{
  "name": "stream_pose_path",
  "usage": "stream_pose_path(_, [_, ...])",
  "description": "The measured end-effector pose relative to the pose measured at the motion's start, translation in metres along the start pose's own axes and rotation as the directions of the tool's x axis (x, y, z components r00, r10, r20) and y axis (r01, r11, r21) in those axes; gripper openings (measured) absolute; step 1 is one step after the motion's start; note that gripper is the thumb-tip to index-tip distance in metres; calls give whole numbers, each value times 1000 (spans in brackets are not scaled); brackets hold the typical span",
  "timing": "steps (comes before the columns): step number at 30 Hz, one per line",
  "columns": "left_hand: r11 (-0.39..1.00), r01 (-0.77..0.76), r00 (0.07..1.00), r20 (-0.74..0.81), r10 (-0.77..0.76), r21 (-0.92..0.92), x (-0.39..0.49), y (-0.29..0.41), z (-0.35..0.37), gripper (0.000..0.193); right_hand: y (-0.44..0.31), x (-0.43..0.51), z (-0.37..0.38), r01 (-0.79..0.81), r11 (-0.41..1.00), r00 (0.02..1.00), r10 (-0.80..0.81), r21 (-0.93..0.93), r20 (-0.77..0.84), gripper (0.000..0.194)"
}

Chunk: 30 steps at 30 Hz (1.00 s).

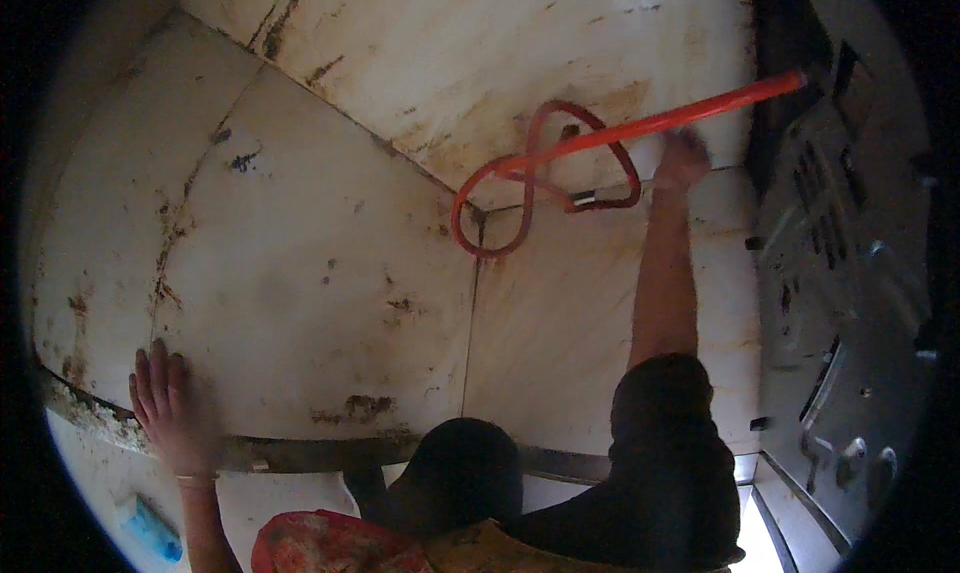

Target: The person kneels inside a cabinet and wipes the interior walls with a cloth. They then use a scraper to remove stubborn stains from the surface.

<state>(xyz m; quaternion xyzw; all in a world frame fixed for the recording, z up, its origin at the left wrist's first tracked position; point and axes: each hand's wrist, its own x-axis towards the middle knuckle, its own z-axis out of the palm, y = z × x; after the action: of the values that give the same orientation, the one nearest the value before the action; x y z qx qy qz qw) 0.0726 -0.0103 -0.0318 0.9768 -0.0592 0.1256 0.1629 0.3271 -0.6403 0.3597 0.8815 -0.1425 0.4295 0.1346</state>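
My left hand [169, 408] rests with its fingers extended at the near edge of a dirty white tiled surface [315, 273]; nothing is held in it. Farther out, my right hand [681, 159] is blurred, its fingers curled just beside an orange-red hose [660, 125]. Whether the fingers grip the hose or only lie against the surface by it cannot be told. The hose's straight part slants up to the right, and its other part curls into loops over the tile corner. A small black-and-white piece [583, 198] shows near the hose's end.
A grey metal panel [832, 295] with slots and protruding fittings stands along the right side. Below left lies a blue block-like object [150, 528]. My dark-clothed knee [465, 468] is close by at the bottom. Brown grime marks the tile joints.
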Motion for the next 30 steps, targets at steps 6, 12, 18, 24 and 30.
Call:
stream_pose_path(6, [999,-23,1000,16,23,24,3,3,-3,42,-127,101,2,-81,-143,796,-605,986,-22,19])
stream_pose_path(12, [1000,-9,1000,30,10,-11,1,0,-1,43,-48,-3,8,273,745,916,-395,608,72,19])
stream_pose_path(18, [1000,-11,1000,13,11,-16,-1,0,-1,46,-77,-4,2,555,779,827,-556,292,-88,21])
stream_pose_path(24, [999,-39,999,27,39,0,1,0,-1,46,-141,25,8,944,321,297,-927,76,231,23])
stream_pose_path(30, [999,-32,999,39,33,-7,1,-3,-2,46,1,-69,31,552,791,614,-600,264,513,22])
